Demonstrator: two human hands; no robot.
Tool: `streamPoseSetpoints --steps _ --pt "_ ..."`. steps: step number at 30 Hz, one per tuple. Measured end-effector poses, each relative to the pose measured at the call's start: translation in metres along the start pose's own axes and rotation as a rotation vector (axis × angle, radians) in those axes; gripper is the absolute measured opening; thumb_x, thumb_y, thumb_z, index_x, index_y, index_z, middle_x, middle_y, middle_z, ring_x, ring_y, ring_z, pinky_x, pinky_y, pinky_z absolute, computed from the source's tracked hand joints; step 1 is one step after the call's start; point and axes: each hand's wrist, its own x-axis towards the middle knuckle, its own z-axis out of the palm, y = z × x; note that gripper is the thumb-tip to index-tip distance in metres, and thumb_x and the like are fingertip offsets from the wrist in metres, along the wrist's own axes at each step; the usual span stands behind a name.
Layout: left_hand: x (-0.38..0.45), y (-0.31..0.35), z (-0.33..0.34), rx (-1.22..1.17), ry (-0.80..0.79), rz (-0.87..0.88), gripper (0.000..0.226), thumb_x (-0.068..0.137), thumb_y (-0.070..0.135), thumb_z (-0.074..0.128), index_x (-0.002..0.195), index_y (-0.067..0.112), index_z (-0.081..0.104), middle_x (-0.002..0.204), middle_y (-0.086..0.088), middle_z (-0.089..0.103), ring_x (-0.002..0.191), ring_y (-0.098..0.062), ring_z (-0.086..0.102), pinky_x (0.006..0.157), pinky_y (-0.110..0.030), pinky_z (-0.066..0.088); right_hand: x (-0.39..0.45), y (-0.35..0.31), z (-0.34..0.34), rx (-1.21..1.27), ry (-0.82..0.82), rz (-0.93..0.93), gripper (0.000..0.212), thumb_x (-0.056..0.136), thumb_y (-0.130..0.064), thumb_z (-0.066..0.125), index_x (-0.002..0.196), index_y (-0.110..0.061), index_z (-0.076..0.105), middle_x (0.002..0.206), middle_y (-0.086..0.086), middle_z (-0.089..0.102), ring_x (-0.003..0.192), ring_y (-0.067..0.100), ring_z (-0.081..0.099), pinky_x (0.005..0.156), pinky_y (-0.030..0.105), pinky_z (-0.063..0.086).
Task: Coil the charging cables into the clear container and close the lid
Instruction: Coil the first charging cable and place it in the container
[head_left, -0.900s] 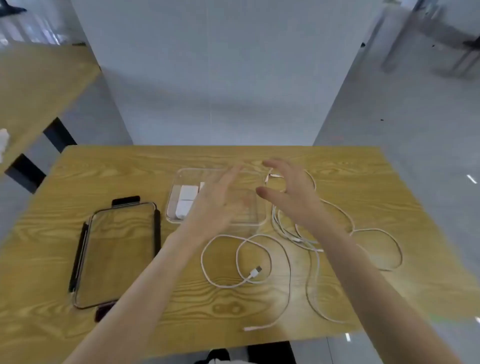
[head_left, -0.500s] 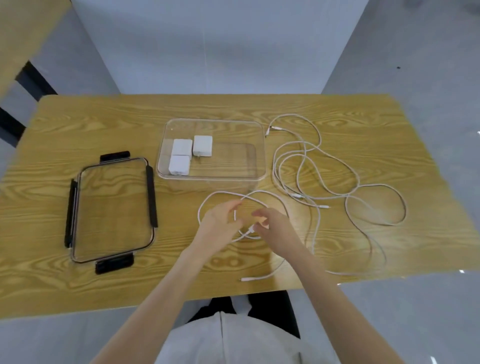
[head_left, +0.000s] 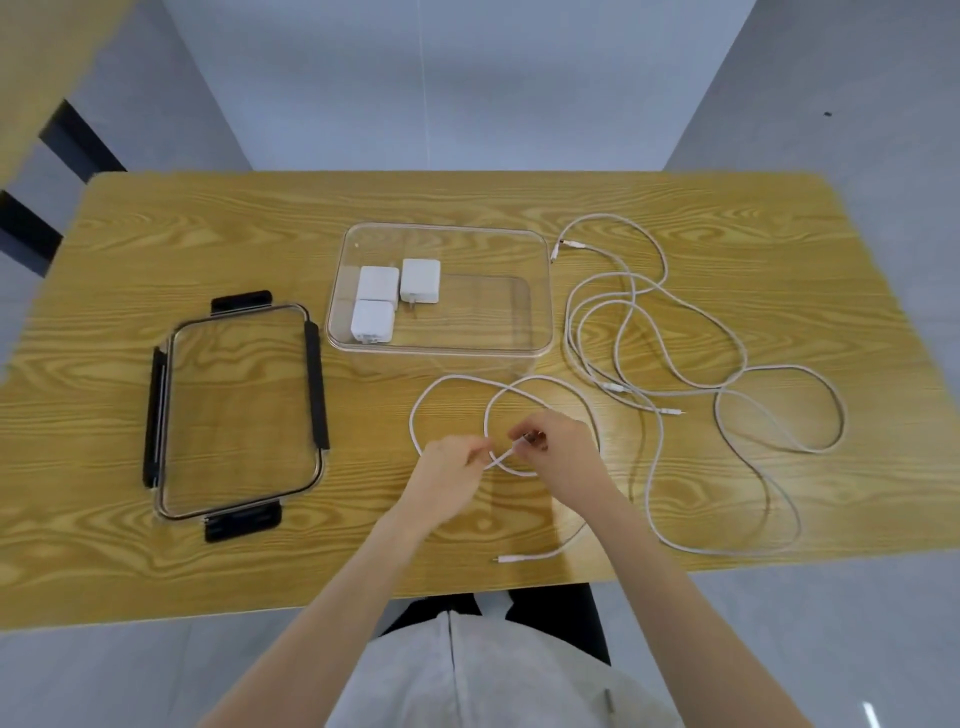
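Observation:
A clear container stands open at the middle of the wooden table, with three white charger bricks inside at its left. Its clear lid with black latches lies flat to the left. A short white cable loops just in front of the container. My left hand and my right hand pinch one end of this cable between them, the plug at my right fingertips. Longer white cables lie tangled in loose loops on the right side of the table.
The wooden table ends close to my body, and a cable end lies near that front edge. A white partition stands behind the table. Part of another table shows at the far left.
Both hands came down from above the container to the short cable in front of it and took hold of its end. The camera view tilted down.

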Motion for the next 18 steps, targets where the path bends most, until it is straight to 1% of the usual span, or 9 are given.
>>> streamPoseSetpoints --steps 2,4,7,9,10,12,13,16,18 --pt "0.000 0.005 -0.007 -0.048 0.002 0.032 0.031 0.097 0.020 0.041 0.121 0.015 0.061 0.119 -0.008 0.067 0.105 -0.020 0.062 0.079 -0.023 0.044 -0.003 -0.013 -0.018 0.109 0.053 -0.058 0.015 0.087 -0.007 0.059 0.096 -0.013 0.069 0.086 -0.005 0.063 0.068 -0.002 0.053 0.066 0.009 0.041" --pt "-0.002 0.014 -0.016 -0.159 0.024 0.090 0.025 0.095 0.024 0.046 0.107 0.017 0.067 0.098 -0.009 0.072 0.089 -0.018 0.063 0.080 -0.034 0.047 -0.004 -0.029 -0.036 0.234 0.117 -0.113 0.014 0.084 -0.006 0.063 0.092 -0.016 0.068 0.073 -0.012 0.059 0.062 -0.007 0.053 0.062 0.006 0.041" --pt "-0.005 0.036 -0.034 -0.339 0.089 0.205 0.016 0.093 0.023 0.052 0.090 0.028 0.067 0.076 0.002 0.069 0.075 -0.007 0.062 0.078 -0.023 0.047 -0.004 -0.055 -0.060 0.444 0.158 -0.196 0.021 0.082 -0.001 0.064 0.095 -0.018 0.066 0.073 -0.007 0.061 0.063 -0.004 0.057 0.066 0.009 0.044" --pt "-0.008 0.052 -0.048 -0.439 0.124 0.256 0.020 0.092 0.020 0.054 0.086 0.033 0.068 0.071 0.002 0.068 0.071 -0.007 0.064 0.079 -0.025 0.049 -0.003 -0.072 -0.071 0.560 0.162 -0.263 0.026 0.081 0.003 0.064 0.095 -0.019 0.065 0.074 -0.003 0.063 0.066 0.000 0.061 0.067 0.010 0.046" --pt "-0.009 0.058 -0.055 -0.494 0.121 0.268 0.019 0.092 0.015 0.053 0.089 0.027 0.069 0.071 0.001 0.067 0.068 -0.006 0.064 0.077 -0.025 0.051 -0.004 -0.079 -0.074 0.581 0.165 -0.296 0.028 0.081 0.003 0.064 0.093 -0.023 0.065 0.074 -0.003 0.063 0.067 0.003 0.062 0.068 0.012 0.047" --pt "-0.012 0.069 -0.068 -0.561 0.108 0.294 0.018 0.093 0.005 0.049 0.098 0.006 0.066 0.073 -0.004 0.065 0.061 -0.003 0.063 0.067 -0.017 0.052 -0.003 -0.093 -0.080 0.583 0.176 -0.348 0.033 0.080 0.000 0.066 0.090 -0.031 0.065 0.073 -0.007 0.063 0.070 0.006 0.062 0.069 0.015 0.049" --pt "-0.014 0.074 -0.074 -0.565 0.104 0.298 0.018 0.094 0.004 0.047 0.100 0.001 0.064 0.073 -0.005 0.064 0.059 -0.002 0.063 0.063 -0.015 0.051 -0.002 -0.099 -0.083 0.582 0.174 -0.366 0.033 0.079 -0.001 0.067 0.090 -0.032 0.065 0.073 -0.009 0.063 0.071 0.007 0.061 0.069 0.016 0.049" --pt "-0.022 0.087 -0.092 -0.641 0.084 0.298 0.019 0.096 0.005 0.043 0.091 0.002 0.061 0.072 -0.007 0.064 0.053 -0.005 0.064 0.057 -0.018 0.053 0.001 -0.112 -0.090 0.720 0.146 -0.389 0.027 0.083 -0.002 0.064 0.095 -0.026 0.067 0.074 -0.009 0.066 0.071 0.004 0.062 0.069 0.015 0.048" --pt "-0.026 0.093 -0.103 -0.766 0.084 0.279 0.021 0.097 0.005 0.040 0.086 0.002 0.058 0.071 -0.009 0.064 0.053 -0.008 0.064 0.058 -0.021 0.054 0.003 -0.112 -0.091 0.904 0.069 -0.340 0.024 0.089 -0.006 0.056 0.100 -0.023 0.068 0.083 -0.005 0.073 0.082 0.008 0.065 0.080 0.023 0.050"
